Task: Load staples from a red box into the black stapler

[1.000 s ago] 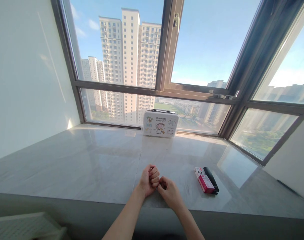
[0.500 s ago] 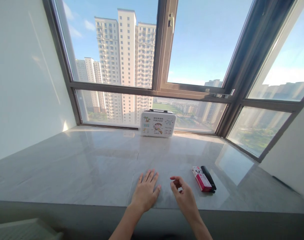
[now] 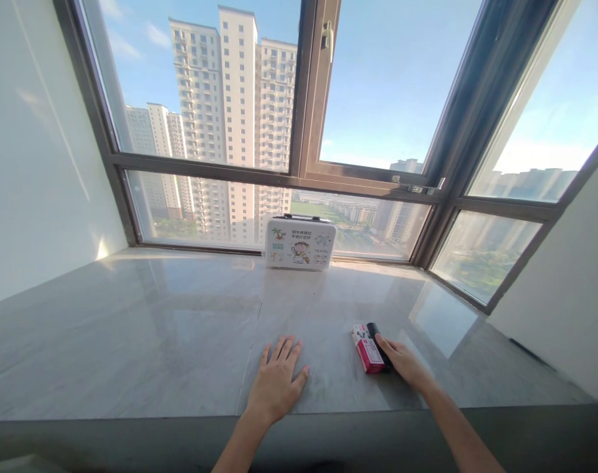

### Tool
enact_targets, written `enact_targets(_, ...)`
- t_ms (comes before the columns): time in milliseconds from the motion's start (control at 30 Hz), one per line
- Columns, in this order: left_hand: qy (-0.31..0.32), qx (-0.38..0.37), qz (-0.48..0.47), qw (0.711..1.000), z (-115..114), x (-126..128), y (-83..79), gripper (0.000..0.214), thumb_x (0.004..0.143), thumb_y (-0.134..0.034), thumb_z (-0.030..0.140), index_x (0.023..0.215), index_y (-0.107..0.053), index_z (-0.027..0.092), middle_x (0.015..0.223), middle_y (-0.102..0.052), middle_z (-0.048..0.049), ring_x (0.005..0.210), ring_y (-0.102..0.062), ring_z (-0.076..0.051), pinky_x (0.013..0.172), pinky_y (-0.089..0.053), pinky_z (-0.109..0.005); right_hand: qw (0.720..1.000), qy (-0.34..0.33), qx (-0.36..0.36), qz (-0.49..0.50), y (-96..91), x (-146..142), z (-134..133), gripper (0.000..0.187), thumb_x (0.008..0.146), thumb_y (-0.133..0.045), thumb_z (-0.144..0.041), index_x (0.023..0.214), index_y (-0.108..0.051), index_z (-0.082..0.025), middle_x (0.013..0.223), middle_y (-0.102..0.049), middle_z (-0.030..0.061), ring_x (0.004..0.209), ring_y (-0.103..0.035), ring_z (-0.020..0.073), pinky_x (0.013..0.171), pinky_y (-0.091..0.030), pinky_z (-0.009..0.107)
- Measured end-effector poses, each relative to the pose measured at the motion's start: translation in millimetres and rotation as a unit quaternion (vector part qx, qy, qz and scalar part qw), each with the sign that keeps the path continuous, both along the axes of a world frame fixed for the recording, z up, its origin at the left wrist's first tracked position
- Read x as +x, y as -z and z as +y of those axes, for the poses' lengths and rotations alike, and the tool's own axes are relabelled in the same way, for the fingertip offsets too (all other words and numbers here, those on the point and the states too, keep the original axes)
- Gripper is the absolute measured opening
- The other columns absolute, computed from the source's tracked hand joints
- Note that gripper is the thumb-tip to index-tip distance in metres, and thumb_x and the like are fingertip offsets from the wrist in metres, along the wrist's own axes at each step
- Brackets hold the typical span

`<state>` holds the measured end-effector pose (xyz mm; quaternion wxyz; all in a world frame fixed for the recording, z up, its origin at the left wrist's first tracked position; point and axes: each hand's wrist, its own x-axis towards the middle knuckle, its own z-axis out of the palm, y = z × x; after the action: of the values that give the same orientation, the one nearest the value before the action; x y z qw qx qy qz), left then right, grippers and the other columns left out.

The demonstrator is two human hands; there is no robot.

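My left hand lies flat on the grey marble windowsill, fingers spread, with nothing in it. Toward the right, my right hand grips a black stapler from its right side. The thumb rests over its top, while the other fingers are mostly hidden behind it. Against the stapler's left side sits a small pink-and-white box, lying on the sill and touching it.
A white case with cartoon prints and a black handle stands upright against the window at the back. Dark window frames border the sill's far side. A white wall closes off the left, another the right.
My right hand has moved right, from bare space above the sill onto the stapler, and closed on it. My left hand still lies flat. The whole view has shifted slightly.
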<state>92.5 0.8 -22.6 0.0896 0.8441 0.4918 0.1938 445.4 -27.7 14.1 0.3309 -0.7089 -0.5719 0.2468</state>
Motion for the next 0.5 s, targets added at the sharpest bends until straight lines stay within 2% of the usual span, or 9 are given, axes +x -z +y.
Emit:
enact_targets(100, -0.028, -0.034, -0.07, 0.997, 1, 7, -4.9, 0.059, 0.098, -0.031, 0.064, 0.145, -0.048, 0.032, 0.155, -0.042, -0.0015, 0.148, -0.028, -0.023, 0.123, -0.012, -0.047, 0.999, 0.006, 0.031, 0.007, 2.7, -50, 7, 0.065, 0.087, -0.041, -0.074, 0.076, -0.076, -0.02, 0.073, -0.072, 0.0048, 0.076, -0.065, 0.0272, 0.065, -0.046, 0.029)
enact_targets(200, -0.108, -0.072, -0.142, 0.981, 0, 26, -10.5, 0.063, 0.097, -0.031, 0.064, 0.142, -0.048, 0.024, 0.147, -0.051, -0.0091, 0.142, -0.037, -0.026, 0.12, -0.014, -0.05, 0.998, 0.034, 0.056, -0.016, 9.1, -99, 16, 0.064, 0.091, -0.039, -0.073, 0.086, -0.078, -0.023, 0.076, -0.073, 0.0066, 0.077, -0.067, 0.0272, 0.065, -0.044, 0.03)
enact_targets(267, -0.156, -0.067, -0.154, 0.973, -1, 42, -15.0, 0.065, 0.094, -0.039, 0.063, 0.142, -0.047, 0.02, 0.145, -0.052, -0.0147, 0.138, -0.041, -0.031, 0.116, -0.02, -0.052, 0.995, 0.058, 0.057, -0.05, 14.5, -122, 20, 0.062, 0.093, -0.036, -0.072, 0.097, -0.079, -0.027, 0.082, -0.074, 0.0077, 0.082, -0.068, 0.0283, 0.066, -0.043, 0.031)
enact_targets(367, -0.192, -0.02, -0.126, 0.973, -2, 58, -22.1, 0.067, 0.085, -0.056, 0.054, 0.141, -0.046, 0.018, 0.14, -0.053, -0.0182, 0.128, -0.047, -0.035, 0.104, -0.034, -0.048, 0.992, 0.086, 0.05, -0.076, 21.5, -136, 21, 0.062, 0.096, -0.032, -0.071, 0.113, -0.075, -0.029, 0.09, -0.075, 0.0091, 0.089, -0.069, 0.0282, 0.069, -0.043, 0.031)
enact_targets(500, -0.173, 0.0, -0.083, 0.981, -2, 52, -26.4, 0.036, 0.085, -0.057, 0.041, 0.113, -0.062, 0.02, 0.113, -0.062, -0.0127, 0.106, -0.058, -0.03, 0.087, -0.041, -0.038, 0.992, 0.09, 0.066, -0.066, 26.2, -131, 14, 0.064, 0.096, -0.032, -0.072, 0.115, -0.074, -0.028, 0.086, -0.075, 0.009, 0.087, -0.07, 0.0267, 0.068, -0.044, 0.029)
